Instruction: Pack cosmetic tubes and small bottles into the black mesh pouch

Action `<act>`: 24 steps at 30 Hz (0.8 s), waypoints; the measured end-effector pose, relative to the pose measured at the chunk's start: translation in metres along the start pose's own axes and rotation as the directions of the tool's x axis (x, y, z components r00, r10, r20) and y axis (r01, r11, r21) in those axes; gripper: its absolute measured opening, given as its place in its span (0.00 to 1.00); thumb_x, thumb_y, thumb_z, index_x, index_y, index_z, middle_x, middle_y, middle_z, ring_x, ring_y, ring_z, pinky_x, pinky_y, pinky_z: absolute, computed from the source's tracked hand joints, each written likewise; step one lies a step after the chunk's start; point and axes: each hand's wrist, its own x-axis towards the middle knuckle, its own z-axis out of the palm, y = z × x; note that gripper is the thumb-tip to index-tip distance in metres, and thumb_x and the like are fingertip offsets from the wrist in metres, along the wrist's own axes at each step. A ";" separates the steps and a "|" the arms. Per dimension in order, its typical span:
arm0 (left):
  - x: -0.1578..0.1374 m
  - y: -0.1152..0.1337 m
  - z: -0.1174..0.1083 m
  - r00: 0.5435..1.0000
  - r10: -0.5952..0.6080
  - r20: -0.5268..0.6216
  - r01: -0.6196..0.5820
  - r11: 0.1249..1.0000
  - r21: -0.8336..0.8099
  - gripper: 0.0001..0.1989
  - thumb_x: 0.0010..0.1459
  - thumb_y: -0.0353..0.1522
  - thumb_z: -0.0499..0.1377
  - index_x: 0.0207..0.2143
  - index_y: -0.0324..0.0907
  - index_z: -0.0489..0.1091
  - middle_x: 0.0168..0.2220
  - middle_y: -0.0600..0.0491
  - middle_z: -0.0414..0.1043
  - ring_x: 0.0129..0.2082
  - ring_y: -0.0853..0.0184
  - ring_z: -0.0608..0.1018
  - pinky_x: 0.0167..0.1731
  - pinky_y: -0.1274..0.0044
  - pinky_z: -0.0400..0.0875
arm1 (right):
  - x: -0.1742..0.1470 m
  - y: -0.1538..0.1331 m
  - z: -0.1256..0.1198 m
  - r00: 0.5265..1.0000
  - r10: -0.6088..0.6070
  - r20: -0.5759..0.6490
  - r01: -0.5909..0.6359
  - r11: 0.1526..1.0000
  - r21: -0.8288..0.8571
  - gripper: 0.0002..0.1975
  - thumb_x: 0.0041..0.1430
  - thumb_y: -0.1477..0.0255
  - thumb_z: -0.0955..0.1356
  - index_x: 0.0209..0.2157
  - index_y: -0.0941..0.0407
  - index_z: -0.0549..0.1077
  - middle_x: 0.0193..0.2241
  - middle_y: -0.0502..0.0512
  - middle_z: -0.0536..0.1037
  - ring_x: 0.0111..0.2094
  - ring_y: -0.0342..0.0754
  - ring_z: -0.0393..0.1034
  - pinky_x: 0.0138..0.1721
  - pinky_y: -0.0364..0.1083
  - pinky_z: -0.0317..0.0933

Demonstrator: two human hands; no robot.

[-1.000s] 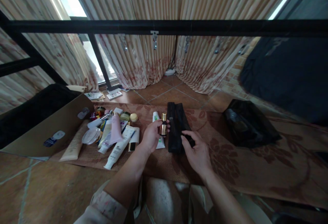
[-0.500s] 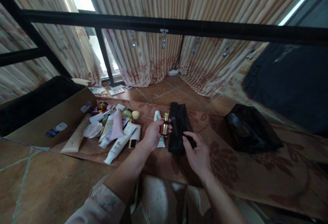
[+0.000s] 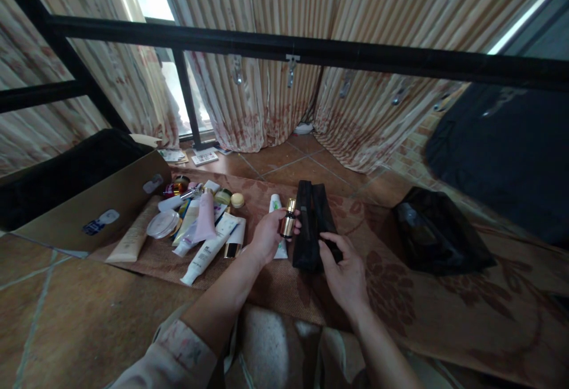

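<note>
From my head camera, I take the small gold-capped bottle (image 3: 288,220) as the centre of the clock, with twelve straight ahead. My left hand (image 3: 269,236) grips that bottle between thumb and fingers, its cap pointing toward twelve with a slight lean. Just beside it, at three o'clock, lies a narrow black pouch (image 3: 306,236). At four o'clock my right hand (image 3: 347,270) rests its bent fingers and thumb at the pouch's near right edge; I cannot tell whether they pinch the fabric. A white tube with green print (image 3: 274,202) lies partly hidden behind my left hand, its upper end toward eleven.

Well off at nine o'clock I have a jumble of cosmetics: a pink tube (image 3: 205,217), a round clear-lidded container (image 3: 162,223) and a beige tube (image 3: 136,232) beside a cardboard box (image 3: 124,196). Far out at three sits a black mesh bag (image 3: 444,238) on the patterned brown cloth (image 3: 382,246).
</note>
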 end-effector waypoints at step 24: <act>0.007 -0.004 -0.003 1.000 -0.011 -0.014 0.011 1.000 0.018 0.18 0.53 0.37 0.54 0.40 0.34 0.73 0.26 0.49 0.75 0.21 0.70 0.73 0.18 0.81 0.60 | 0.000 0.001 0.000 1.000 0.020 0.006 -0.020 1.000 0.002 0.13 0.60 0.62 0.65 0.40 0.54 0.75 0.38 0.55 0.77 0.42 0.51 0.71 0.45 0.50 0.63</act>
